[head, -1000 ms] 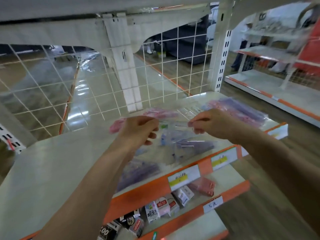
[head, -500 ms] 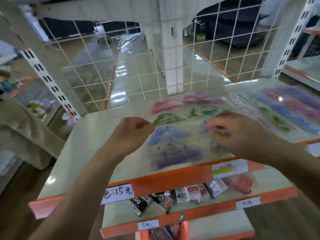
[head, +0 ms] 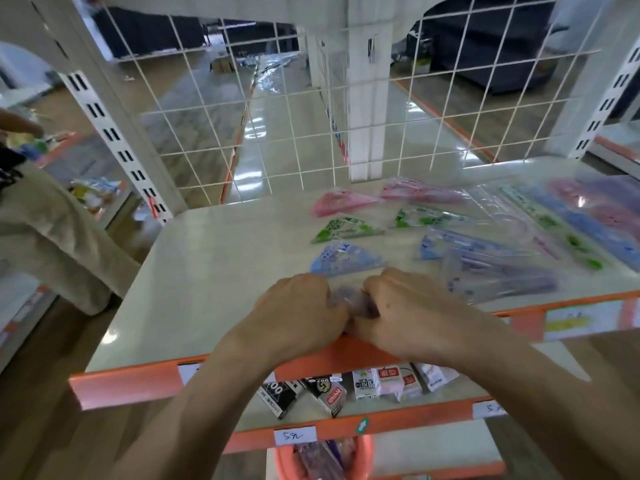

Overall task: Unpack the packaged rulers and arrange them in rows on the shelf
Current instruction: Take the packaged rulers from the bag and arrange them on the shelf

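Observation:
My left hand [head: 304, 310] and my right hand [head: 408, 313] meet knuckle to knuckle at the front edge of the white shelf [head: 207, 271]. Between them they pinch a small purple ruler piece in clear wrapping [head: 349, 299], mostly hidden by the fingers. Behind them lie triangle rulers in rows: pink [head: 343, 202], green [head: 346, 230] and blue [head: 343, 259] on the left, with a second pink [head: 415, 194], green [head: 426, 216], blue [head: 457, 245] and purple [head: 498, 275] beside them. Long straight rulers [head: 568, 220] lie at the far right.
A white wire grid [head: 311, 116] backs the shelf. The orange front rail [head: 138, 379] carries price labels. Small boxes [head: 381, 382] lie on the shelf below, and an orange basket [head: 325, 459] with more packaged rulers stands beneath. A person in beige [head: 41, 230] stands at the left.
Both hands have come down and together at the shelf's front edge, gripping the purple piece. The camera has turned left and dipped, so the rulers sit further right.

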